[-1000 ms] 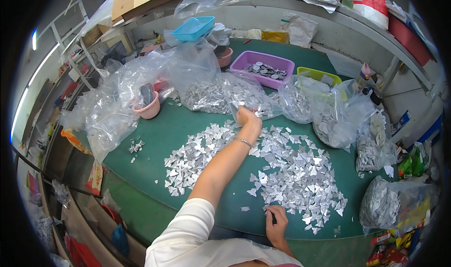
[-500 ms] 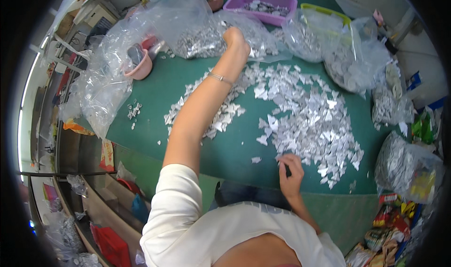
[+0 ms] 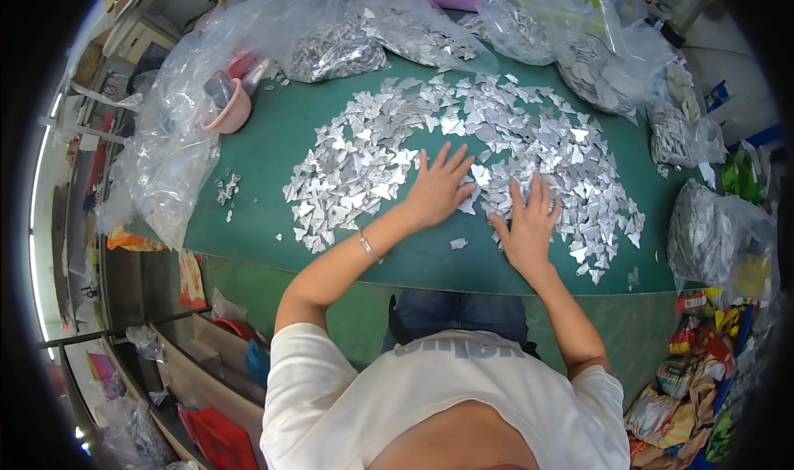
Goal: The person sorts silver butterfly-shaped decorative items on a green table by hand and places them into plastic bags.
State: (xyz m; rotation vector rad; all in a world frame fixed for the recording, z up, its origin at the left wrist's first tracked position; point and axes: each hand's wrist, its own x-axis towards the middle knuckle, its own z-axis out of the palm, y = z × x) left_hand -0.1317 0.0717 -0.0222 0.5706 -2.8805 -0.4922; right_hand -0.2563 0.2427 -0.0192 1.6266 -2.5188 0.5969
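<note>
The left hand [image 3: 437,192], half a second ago at the clear bag [image 3: 423,38] in the upper centre, has come back to mid-frame, where the right hand [image 3: 530,227] has uncurled just beside it. Both are spread palm down with no grasp visible, though what lies beneath the palms cannot be told, at the silvery flat pieces [image 3: 581,165] arching across the centre of the green tabletop [image 3: 256,222]. The shift suggests two-handed handling of the loose pieces.
</note>
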